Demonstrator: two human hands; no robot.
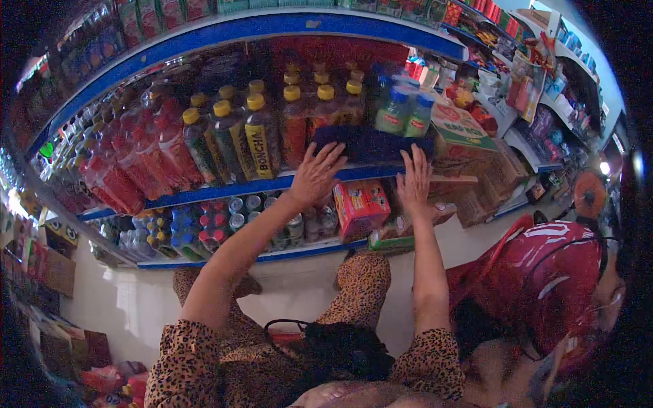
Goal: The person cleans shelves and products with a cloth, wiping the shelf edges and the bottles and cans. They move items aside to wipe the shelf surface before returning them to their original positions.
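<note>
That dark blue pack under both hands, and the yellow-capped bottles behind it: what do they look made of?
The dark blue pack looks like soft plastic film or cloth, matte and slightly saggy; which is unclear. The left hand and right hand press on it. The yellow-capped bottles look like clear glossy plastic with printed labels, showing highlights and dark liquid.

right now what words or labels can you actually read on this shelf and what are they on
"BONCHA", running up the yellow label of a yellow-capped bottle beside the left hand.
The red lettering on the cardboard box past the right hand is too blurred to read.
All other bottle, can and packet labels are too small or blurred.
</note>
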